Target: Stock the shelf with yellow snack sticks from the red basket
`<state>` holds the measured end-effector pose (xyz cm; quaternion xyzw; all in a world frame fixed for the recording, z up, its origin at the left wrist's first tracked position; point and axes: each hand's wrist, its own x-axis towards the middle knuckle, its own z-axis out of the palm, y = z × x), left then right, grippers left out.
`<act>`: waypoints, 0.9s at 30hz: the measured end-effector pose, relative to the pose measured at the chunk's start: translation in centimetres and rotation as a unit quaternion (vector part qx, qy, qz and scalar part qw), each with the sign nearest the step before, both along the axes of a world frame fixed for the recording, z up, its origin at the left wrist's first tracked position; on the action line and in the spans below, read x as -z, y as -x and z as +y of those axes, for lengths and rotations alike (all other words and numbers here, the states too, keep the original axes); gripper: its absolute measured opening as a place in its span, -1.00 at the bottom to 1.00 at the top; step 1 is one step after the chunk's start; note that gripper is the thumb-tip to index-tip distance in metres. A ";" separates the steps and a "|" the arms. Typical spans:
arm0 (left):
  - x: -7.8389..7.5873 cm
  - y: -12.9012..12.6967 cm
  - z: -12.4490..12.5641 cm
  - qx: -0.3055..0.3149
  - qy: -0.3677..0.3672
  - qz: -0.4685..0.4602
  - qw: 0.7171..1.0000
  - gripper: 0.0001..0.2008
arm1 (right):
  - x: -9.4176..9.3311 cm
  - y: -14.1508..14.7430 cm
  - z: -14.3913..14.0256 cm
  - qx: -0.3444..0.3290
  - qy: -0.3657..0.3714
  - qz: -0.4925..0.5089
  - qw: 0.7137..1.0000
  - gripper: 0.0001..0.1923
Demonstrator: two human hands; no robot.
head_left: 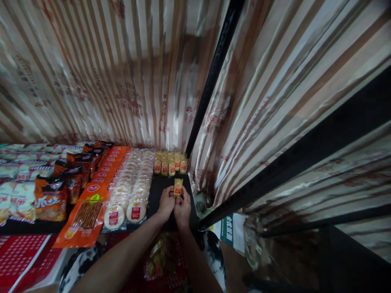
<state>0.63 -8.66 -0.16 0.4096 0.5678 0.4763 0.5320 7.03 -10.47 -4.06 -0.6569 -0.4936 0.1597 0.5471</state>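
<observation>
A small yellow snack packet (178, 187) with a red label stands upright between the fingertips of both my hands, above the dark shelf (156, 190). My left hand (166, 202) pinches it from the left, and my right hand (183, 206) grips its right side and lower part. Just beyond them, several matching yellow packets (171, 167) stand in short rows at the shelf's back right corner. Below my forearms, a clear bag (161, 257) of yellowish items sits in the shadow; its contents are hard to make out.
Left of my hands lie two rows of round white crackers (136, 209), a fan of orange stick-snack bags (88, 215) and black-and-orange bags (50, 199). A red basket (24, 260) is below the shelf. Black posts (214, 81) and striped curtains (137, 73) enclose the corner.
</observation>
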 end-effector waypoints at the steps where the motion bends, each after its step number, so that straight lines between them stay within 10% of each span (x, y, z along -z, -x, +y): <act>1: 0.0 -0.1 0.3 0.002 0.002 -0.006 1.000 -0.63 | 0.0 0.0 0.3 -0.001 -0.001 0.005 1.000 -0.49; 27: -1.9 -1.8 7.1 0.083 -0.030 0.075 0.993 -0.65 | 1.7 -1.3 9.0 0.033 -0.034 0.036 0.998 -0.43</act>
